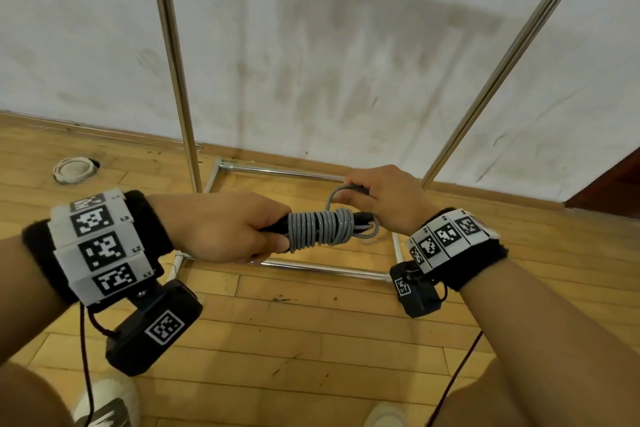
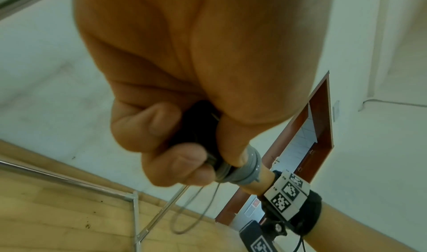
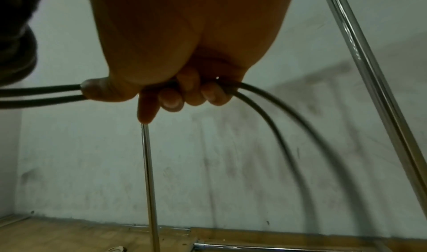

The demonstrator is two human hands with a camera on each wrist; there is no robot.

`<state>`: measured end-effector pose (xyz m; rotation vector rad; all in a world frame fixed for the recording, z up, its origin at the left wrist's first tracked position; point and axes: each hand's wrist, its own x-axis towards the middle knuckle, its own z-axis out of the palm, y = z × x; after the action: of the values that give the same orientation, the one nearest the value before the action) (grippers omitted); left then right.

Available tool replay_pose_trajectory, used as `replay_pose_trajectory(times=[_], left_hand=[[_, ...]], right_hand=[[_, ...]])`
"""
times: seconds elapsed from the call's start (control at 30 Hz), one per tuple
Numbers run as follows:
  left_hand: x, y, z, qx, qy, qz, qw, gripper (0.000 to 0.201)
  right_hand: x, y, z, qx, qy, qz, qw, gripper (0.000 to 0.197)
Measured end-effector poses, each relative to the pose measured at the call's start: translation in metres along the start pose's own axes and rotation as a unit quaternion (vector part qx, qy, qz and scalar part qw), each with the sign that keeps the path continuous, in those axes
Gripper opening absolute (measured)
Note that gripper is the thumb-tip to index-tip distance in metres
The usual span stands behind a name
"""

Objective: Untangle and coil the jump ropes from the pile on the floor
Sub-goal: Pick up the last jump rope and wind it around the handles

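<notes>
Across the frame's upper half I see a stained white wall [image 1: 346, 45], below it the wooden floor [image 1: 294, 340] with a metal rack frame [image 1: 180, 80]. At centre, my left hand [image 1: 225, 225] clenches the black handles of the grey jump rope [image 1: 322, 227], wound in tight turns. My right hand [image 1: 388, 198] pinches its loose loop. A white coil [image 1: 73, 170] lies left.
</notes>
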<state>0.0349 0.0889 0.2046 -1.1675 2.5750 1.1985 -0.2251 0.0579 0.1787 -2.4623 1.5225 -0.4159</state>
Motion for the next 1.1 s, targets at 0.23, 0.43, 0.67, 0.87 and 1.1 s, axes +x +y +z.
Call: replay_pose_trajectory(times=[0.23,0.43,0.67,0.87,1.1], left_hand=[[0.01,-0.012,0.005,0.117,0.015,-0.075,0.99,0.017],[0.021,-0.017,0.003,0.125,0.115,-0.116,0.979,0.017],[0.017,-0.014,-0.006,0.016,0.227,-0.077,0.971,0.014],[0.012,-0.007,-0.003,-0.104,0.246,-0.044,0.963,0.014],[0.001,-0.004,-0.004,-0.134,0.184,-0.015,0.974,0.013]], right_hand=[[0.003,-0.017,0.003,0.144,-0.014,0.031,0.989,0.029],[0.004,-0.037,0.0,0.296,0.01,0.082,0.951,0.036],[-0.001,-0.039,0.01,0.454,-0.028,0.077,0.888,0.023],[-0.004,-0.03,0.02,0.503,0.009,0.103,0.858,0.015],[-0.011,-0.022,0.03,0.417,-0.027,0.126,0.9,0.041]])
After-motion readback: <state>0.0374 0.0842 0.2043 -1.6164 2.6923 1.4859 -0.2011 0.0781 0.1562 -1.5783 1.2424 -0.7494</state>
